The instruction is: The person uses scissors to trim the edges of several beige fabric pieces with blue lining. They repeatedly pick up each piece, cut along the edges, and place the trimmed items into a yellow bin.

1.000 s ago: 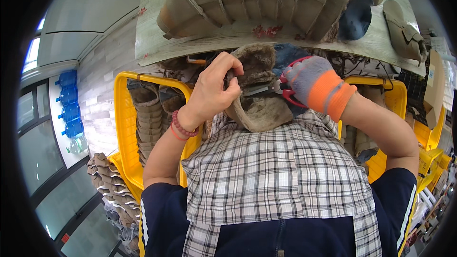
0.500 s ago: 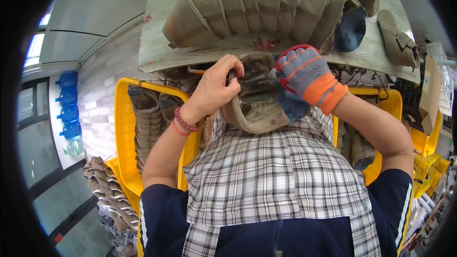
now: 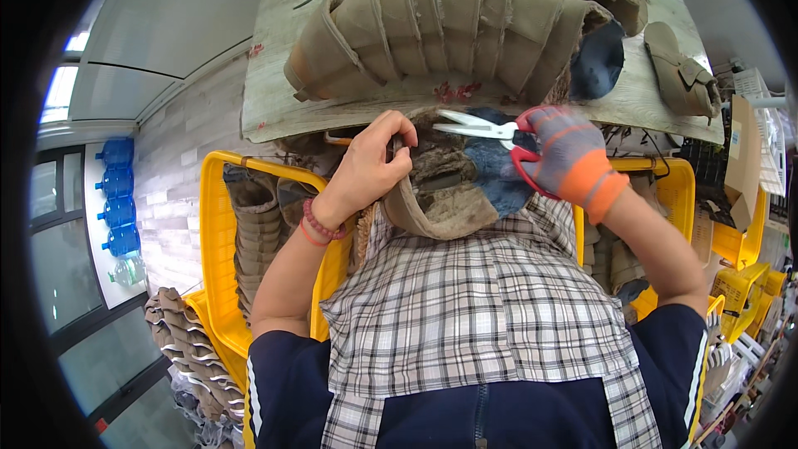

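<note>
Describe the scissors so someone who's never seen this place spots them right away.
Find the pale table across the top, then the right hand, gloved in grey and orange, at its near edge. In that hand are the scissors, blades parted and pointing left. Their red handles and bright metal set them apart from the dull brown, fuzzy-lined piece beside them.

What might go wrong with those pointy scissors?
The scissors are open in the gloved right hand, and their tips point toward the bare left hand, so a slip might nick its fingers. In the picture the blades also overlap the fuzzy piece that the left hand pinches, so they might snip it in the wrong place.
</note>
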`<state>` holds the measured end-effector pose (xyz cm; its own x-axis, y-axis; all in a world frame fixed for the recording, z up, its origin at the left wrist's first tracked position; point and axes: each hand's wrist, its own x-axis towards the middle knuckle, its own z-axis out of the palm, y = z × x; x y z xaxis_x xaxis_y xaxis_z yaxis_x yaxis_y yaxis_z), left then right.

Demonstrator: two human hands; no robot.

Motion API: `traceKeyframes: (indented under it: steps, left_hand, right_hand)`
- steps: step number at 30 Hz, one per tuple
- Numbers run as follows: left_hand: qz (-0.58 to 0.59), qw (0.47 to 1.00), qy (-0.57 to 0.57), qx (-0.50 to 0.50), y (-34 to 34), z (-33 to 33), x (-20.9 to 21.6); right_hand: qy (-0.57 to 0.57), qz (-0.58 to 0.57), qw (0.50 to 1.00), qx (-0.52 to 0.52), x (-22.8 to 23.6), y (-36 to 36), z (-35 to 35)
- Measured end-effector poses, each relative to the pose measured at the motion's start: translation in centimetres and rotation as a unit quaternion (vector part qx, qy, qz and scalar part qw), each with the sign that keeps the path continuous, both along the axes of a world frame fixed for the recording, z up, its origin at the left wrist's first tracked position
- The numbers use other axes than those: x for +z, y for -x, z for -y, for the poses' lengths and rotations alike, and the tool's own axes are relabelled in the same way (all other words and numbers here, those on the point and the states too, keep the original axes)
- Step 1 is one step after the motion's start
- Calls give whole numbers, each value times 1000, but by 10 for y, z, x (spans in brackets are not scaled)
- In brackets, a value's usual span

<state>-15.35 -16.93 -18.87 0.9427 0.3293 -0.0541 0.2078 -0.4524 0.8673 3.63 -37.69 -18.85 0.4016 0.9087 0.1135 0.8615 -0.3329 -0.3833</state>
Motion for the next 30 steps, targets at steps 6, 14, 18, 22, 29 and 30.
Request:
traceKeyframes:
  steps: [6,14,18,22,29,30]
  left_hand:
    - [-24,999,30,-35,-29,25,37]
    - [-113,943,280,-138,-78,33,2]
    - [-66,964,205,-154,-92,28,0]
    - [257,936,-234,-48,-109,-8,51]
    - [28,920,-387,54,-158,-131,32]
    - [-26,962,-273,17,-166,-134,34]
  right_hand:
    - [-116,-619,762,-151,23,57,17]
    - [-143,-430,858,-243,-33,80,-19]
    - [-176,-436,855,-217,-44,76,7]
    - [-284,-429,813,-273,2,63,79]
    - [-504,-294,754,-302,-5,-31,56]
    - [-508,-318,749,-282,-12,-42,48]
